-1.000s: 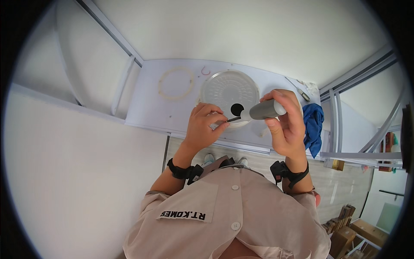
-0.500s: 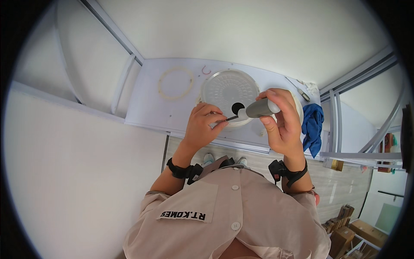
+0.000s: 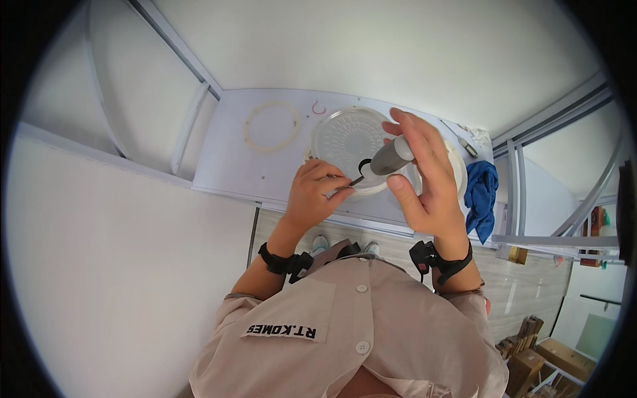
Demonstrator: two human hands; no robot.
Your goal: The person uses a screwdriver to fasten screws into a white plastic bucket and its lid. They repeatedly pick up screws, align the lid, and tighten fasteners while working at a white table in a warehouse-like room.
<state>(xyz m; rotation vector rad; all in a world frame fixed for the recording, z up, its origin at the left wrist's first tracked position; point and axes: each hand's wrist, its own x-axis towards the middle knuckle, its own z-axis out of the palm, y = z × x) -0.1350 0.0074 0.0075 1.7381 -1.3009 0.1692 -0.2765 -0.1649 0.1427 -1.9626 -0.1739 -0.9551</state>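
Observation:
A screwdriver with a plump grey-and-white handle leans over a round appliance lid with a see-through patterned middle. My left hand pinches its thin dark shaft near the lid's front edge. My right hand is beside the handle with fingers stretched and thumb apart, not wrapped round it. Whether the palm touches the handle's end, I cannot tell. Just behind the shaft a black round part shows on the lid, partly covered by the handle. The screwdriver's tip is hidden at my left fingers.
On the white table lie a cream ring at the left and a small red curved piece. A second screwdriver and a blue cloth lie at the right. Cardboard boxes stand on the floor, lower right.
My right hand's fingers have spread and come off the handle. The handle has tilted and shifted slightly left. My left hand keeps its pinch in the same place.

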